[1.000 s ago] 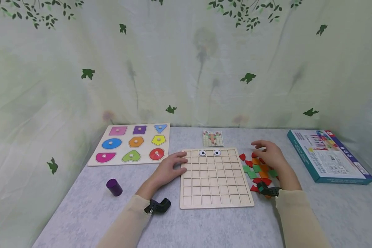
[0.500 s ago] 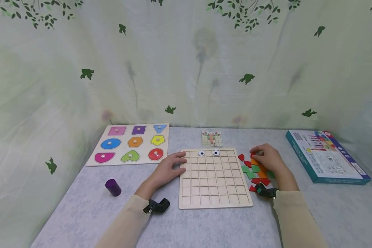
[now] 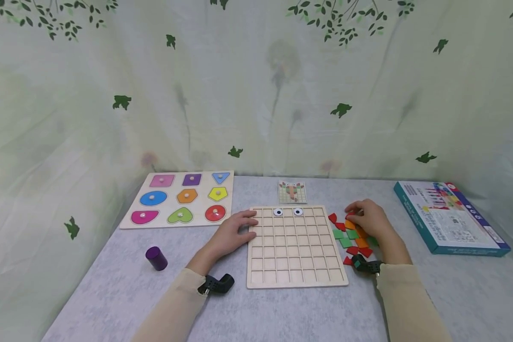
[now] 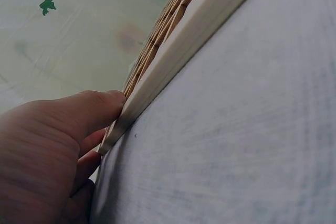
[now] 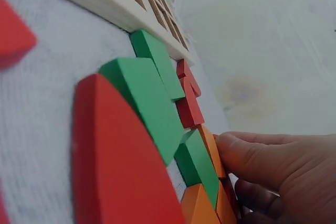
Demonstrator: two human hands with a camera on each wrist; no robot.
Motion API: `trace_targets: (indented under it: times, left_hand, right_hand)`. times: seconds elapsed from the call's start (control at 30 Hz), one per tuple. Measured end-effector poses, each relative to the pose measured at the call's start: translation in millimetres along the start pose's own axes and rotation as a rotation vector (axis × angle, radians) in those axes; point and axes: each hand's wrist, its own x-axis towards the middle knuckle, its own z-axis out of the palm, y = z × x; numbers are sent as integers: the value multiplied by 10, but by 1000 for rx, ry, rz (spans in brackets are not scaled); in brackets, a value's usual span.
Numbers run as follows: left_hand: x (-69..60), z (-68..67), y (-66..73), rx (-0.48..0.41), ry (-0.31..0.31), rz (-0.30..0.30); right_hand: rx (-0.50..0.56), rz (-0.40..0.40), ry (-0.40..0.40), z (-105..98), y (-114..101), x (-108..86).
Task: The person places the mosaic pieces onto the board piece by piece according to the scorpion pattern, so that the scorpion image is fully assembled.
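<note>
A pale wooden grid board (image 3: pixel 299 262) with two eye pieces (image 3: pixel 298 212) near its top edge lies mid-table. My left hand (image 3: pixel 232 232) rests at its upper left edge; the left wrist view has the thumb (image 4: pixel 102 109) against the rim. Right of the board, loose coloured tiles lie in a heap: green tiles (image 3: pixel 339 234), orange tiles (image 3: pixel 361 242) and red tiles (image 3: pixel 365 252). Over the heap's far end, my right hand (image 3: pixel 371 219) pinches a red tile (image 3: pixel 349 216), partly hidden by the fingers. In the right wrist view, the thumb (image 5: pixel 236 153) is beside an orange tile (image 5: pixel 211 150).
Behind the board lies a small picture card (image 3: pixel 292 193). A shape puzzle with knobbed pieces (image 3: pixel 201 199) is at the back left, and a purple cylinder (image 3: pixel 156 259) stands before it. A flat teal-edged box (image 3: pixel 453 218) lies at the right. A curtain (image 3: pixel 256 95) hangs behind.
My right hand has come down onto the heap, thumb and fingers closing on the red tile; it has hardly moved over the last half second. The left hand stays at the board's edge.
</note>
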Motion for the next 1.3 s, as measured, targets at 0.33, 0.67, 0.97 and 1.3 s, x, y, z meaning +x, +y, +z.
trace_targets:
  times: [0.33,0.67,0.97,1.3]
  left_hand:
    - [1,-2,-8,-2,0,2]
    - [-7,5,-12,-11,0,0]
    - [-11,-3,-8,-11,-3,-2]
    - [-3,5,-27,7,6,21]
  right_hand:
    - [37,13,29,19,5,5]
    - [153,60,78,-9,-22,-8]
    - [204,-11,36,21,-159,-41]
    - [213,-117,31,101,-284,-37]
